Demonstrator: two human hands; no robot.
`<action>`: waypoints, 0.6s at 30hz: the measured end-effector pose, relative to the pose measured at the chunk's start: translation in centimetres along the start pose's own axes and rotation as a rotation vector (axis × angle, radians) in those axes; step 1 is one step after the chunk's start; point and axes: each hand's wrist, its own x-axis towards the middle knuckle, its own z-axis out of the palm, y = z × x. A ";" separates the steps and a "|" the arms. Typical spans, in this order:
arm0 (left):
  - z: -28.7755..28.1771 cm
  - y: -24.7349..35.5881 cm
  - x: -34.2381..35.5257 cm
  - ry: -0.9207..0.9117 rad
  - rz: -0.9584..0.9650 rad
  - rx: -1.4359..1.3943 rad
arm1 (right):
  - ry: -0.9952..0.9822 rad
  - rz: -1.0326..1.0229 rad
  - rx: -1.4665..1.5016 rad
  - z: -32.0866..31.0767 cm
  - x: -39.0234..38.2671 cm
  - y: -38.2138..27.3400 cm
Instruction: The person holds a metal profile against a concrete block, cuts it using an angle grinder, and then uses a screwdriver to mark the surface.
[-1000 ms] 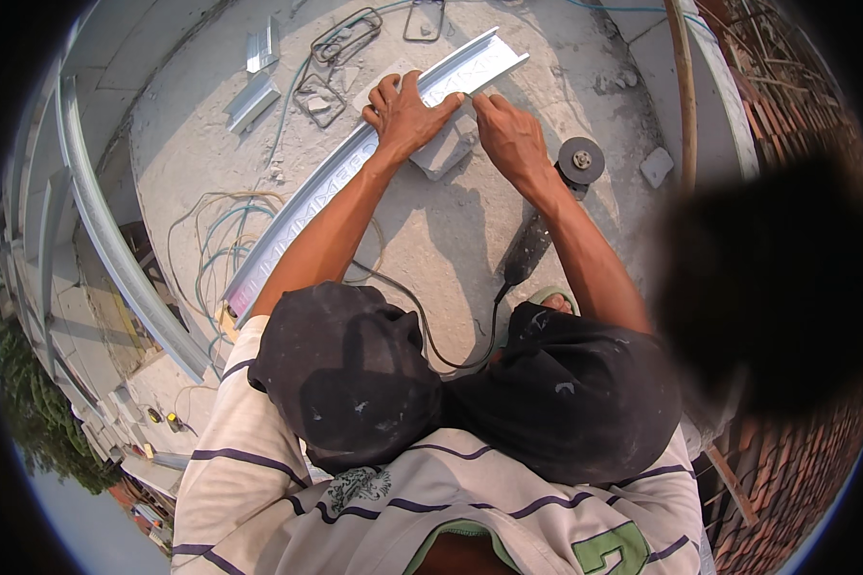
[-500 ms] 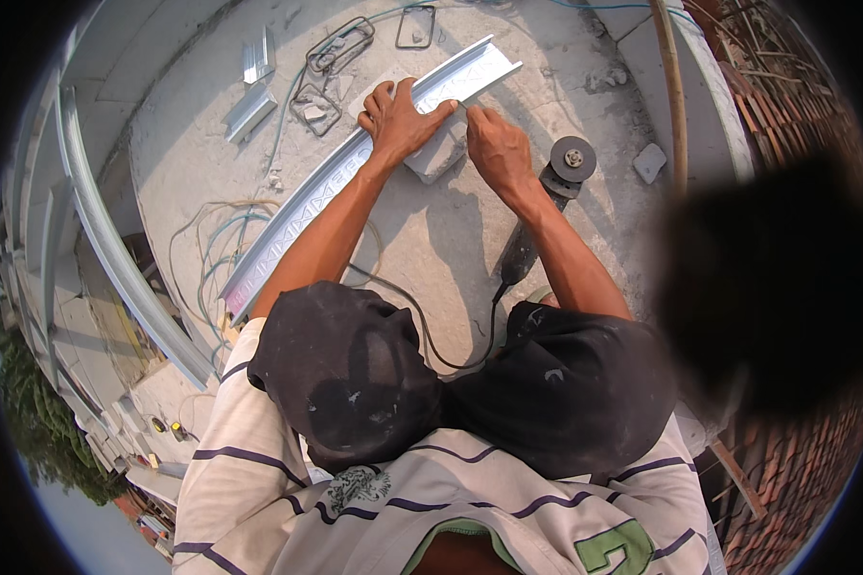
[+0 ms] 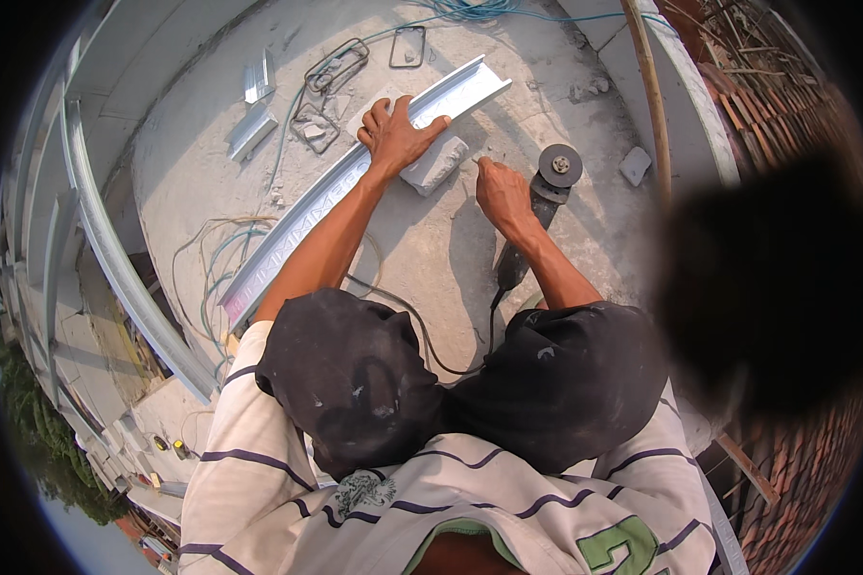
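At 12 o'clock the left hand grips the metal channel, apparently steadying it, while the right hand, at 1 o'clock, pinches a thin object.

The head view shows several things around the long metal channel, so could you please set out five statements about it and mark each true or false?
1. The right hand is gripping the angle grinder. False: the grinder lies on the concrete floor, and the hand pinches a small thin object too small to identify.
2. The left hand is on the long metal channel. True.
3. Two short metal offcuts lie to the left of that channel. True.
4. The grinder's disc is at the end nearest the person's knees. False: it is at the far end.
5. In the picture, a grey block shows between the two hands. True.
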 end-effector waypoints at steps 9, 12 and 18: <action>-0.5 1.2 0.4 -0.016 -0.020 -0.022 | -0.195 0.071 -0.008 -1.1 -6.5 -1.4; -1.6 0.4 0.1 -0.026 -0.047 -0.028 | 0.052 -0.148 -0.013 -2.3 -8.8 -2.7; -2.3 0.9 0.2 -0.098 -0.056 -0.044 | 0.360 0.476 0.160 -3.2 -12.8 2.0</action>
